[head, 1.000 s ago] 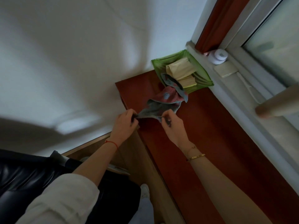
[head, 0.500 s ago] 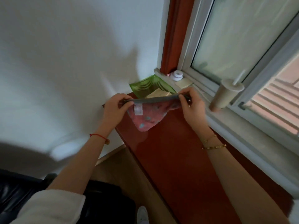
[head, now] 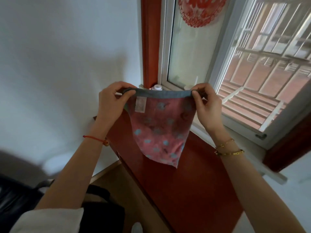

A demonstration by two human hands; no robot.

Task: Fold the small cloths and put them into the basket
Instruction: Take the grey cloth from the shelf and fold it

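So the small cloth is up in the air right now, pink with pale blue dots and a grey band along its top edge, and it hangs over the red-brown table without touching it as far as I can tell. The left hand has the left end of that grey band pinched shut between thumb and fingers, and the right hand pinches the right end the same way, so the band runs fairly taut between the two grips and everything else droops below them to a lopsided point, lower on the right side. There's a little white label just under the band near the left grip. If I were doing this fold I'd keep both pinches level and the top edge stretched, let the hanging part settle flat, then lay it down on the table and bring the corners together there (folding something this floppy in mid-air usually ends up crooked). The uneven bottom suggests it needs a shake or a smooth-out first. The basket isn't visible from here, possibly hidden behind the cloth at the far end of the table, so I can't say how far the drop-off is.
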